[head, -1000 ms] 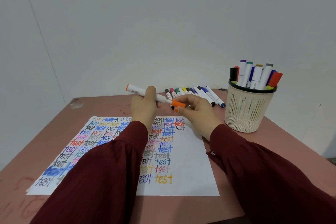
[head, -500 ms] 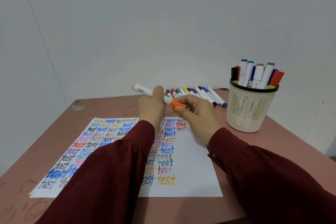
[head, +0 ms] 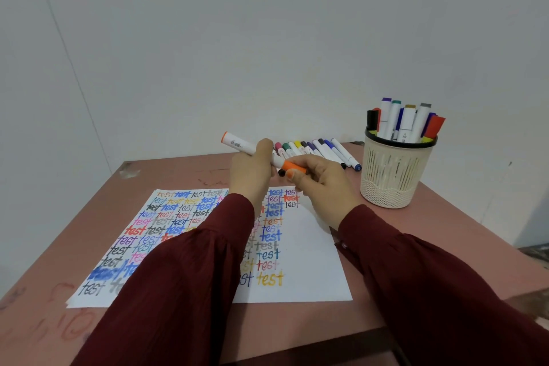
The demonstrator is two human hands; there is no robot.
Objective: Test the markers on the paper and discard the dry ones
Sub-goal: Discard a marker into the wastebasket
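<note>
A: A pinkish-brown table (head: 451, 217) stands against a plain pale wall (head: 267, 38). A white paper (head: 312, 261) lies flat on it, most of it filled with the word "test" in many colours. What differs from half a second ago?

B: Very little. Both hands keep their place above the paper's far edge, and the orange marker (head: 246, 147) is still between them. It tilts slightly steeper, with its free end lifted toward 10 o'clock.

A: And the cap?

B: The orange cap (head: 294, 168) still sits on the barrel, and I see no gap there.

A: How does the left hand (head: 251, 175) lie?

B: Its fingers are curled round the white barrel near the middle, with the back of the hand toward the camera.

A: The right hand (head: 322, 186)?

B: Its thumb and fingertips pinch the orange cap at the marker's lower end, toward 4 o'clock.

A: Where are the other markers?

B: A row of markers (head: 322, 148) lies side by side on the table at 12 o'clock from the hands, partly hidden behind them. A cream slotted cup (head: 395, 178) with a black rim stands at 2 o'clock from the paper. More upright markers (head: 407, 123) stand in it.

A: And the arms?

B: Dark red sleeves (head: 178, 291) cover both forearms and cross the paper's near half.
</note>
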